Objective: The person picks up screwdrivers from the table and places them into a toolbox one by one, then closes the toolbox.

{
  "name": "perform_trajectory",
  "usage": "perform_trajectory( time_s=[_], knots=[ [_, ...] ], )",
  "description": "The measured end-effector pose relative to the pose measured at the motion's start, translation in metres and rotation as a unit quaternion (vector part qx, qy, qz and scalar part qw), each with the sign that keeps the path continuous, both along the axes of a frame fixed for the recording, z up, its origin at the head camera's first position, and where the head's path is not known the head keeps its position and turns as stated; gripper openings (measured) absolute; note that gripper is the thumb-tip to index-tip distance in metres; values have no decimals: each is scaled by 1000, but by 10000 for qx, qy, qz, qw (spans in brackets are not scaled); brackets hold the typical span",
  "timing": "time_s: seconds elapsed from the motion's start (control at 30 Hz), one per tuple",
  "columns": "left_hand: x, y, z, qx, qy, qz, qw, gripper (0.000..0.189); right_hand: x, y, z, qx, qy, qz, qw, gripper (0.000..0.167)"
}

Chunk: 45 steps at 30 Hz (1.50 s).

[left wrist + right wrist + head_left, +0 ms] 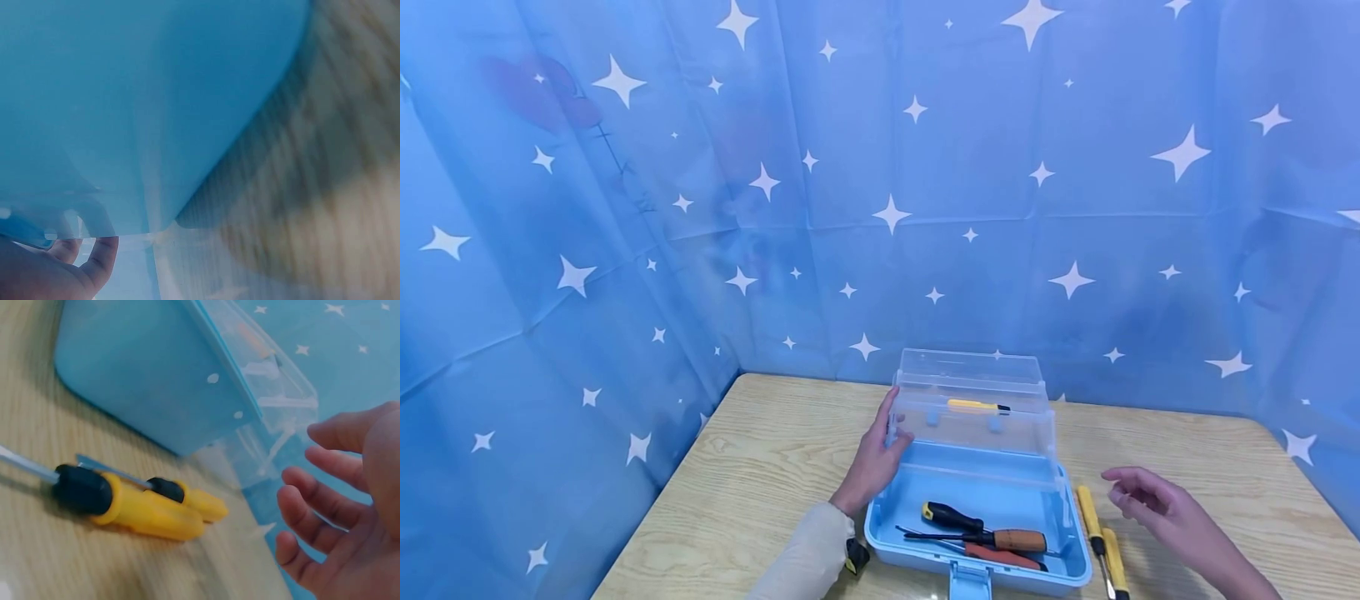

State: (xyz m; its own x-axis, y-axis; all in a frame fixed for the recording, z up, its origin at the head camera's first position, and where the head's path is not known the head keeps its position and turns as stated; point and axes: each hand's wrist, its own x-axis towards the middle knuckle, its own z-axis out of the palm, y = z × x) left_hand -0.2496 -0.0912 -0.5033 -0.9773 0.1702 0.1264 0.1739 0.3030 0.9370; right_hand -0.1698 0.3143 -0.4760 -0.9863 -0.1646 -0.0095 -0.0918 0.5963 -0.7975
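Toolbox lid (966,433) may drop if my left hand (874,460), gripping its left edge, slips. My empty, relaxed right hand (1161,510) could roll the right-side screwdrivers (1089,514).

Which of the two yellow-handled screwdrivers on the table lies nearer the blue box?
The inner screwdriver, whose handle reaches farther back; it lies between the box and the outer screwdriver.
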Motion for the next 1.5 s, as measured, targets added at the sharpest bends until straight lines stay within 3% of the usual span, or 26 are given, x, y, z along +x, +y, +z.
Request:
perform_trajectory(
  time_s=[0.23, 0.53, 0.77, 0.97, 1.5],
  knots=[
    [-1, 0, 0, 21, -36, -7, 10000, 67, 7, 9, -9, 70, -165, 129, 9998, 40],
    [-1, 0, 0, 9, -77, -7, 10000, 67, 10, 16, -17, 172, -812, 153, 9964, 43],
    [0, 1, 2, 20, -98, -17, 9999, 67, 12, 15, -27, -68, -1275, -77, 9918, 43],
    [0, 1, 2, 34, -83, -5, 10000, 67, 10, 11, -33, 27, -1441, -419, 9887, 43],
    [0, 1, 0, -17, -79, 26, 10000, 66, 12, 16, -45, -374, -1611, 112, 9862, 54]
  ],
)
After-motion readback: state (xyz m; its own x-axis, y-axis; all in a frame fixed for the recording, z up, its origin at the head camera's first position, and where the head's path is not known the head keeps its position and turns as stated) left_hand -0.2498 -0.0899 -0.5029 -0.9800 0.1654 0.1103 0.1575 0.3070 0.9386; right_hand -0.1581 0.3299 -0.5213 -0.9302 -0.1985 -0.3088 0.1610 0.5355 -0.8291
